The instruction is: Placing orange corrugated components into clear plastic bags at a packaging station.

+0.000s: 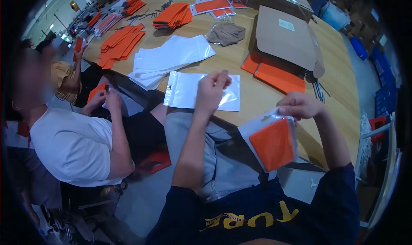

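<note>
My right hand pinches the top corner of a clear plastic bag with a hang hole, past the table's front edge. Inside the bag sits a folded orange textured sheet; the bag hangs tilted over my lap. My left hand is closed, its fingers curled and thumb against them, above a white zip bag lying flat at the table edge. Whether anything small is between those fingers I cannot make out. Just beyond lies a fanned stack of white bags.
An open cardboard box stands at the right over orange sheets, with dark thin rods nearby. Orange stacks, filled bags and a brown bundle in plastic lie farther back. A co-worker sits close on the left.
</note>
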The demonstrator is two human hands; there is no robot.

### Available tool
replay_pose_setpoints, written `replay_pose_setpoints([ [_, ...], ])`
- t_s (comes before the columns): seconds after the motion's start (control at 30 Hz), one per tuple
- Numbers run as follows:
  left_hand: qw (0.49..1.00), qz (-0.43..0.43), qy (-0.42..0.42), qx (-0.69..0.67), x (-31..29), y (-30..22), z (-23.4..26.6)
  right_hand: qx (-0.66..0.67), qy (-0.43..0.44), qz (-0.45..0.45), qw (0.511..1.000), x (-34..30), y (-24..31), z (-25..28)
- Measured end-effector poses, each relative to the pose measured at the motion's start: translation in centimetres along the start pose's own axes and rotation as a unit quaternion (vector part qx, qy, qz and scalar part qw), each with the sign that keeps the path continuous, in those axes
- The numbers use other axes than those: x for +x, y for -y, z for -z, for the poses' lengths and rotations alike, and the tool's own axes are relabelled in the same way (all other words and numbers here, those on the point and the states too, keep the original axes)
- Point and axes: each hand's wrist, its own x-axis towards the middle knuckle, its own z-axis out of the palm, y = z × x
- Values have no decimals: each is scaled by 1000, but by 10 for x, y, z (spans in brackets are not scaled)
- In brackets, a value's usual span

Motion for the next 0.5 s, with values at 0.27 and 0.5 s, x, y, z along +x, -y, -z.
replay_pose_setpoints([
  [0.27, 703, -69, -194, 681, -4, 46, 22, 208, -493, 228, 814, 53, 32, 125],
  [0.5, 713, -139, -150, 670, -1, 58, 6, -44, -357, -16, 933, 87, -55, 18],
])
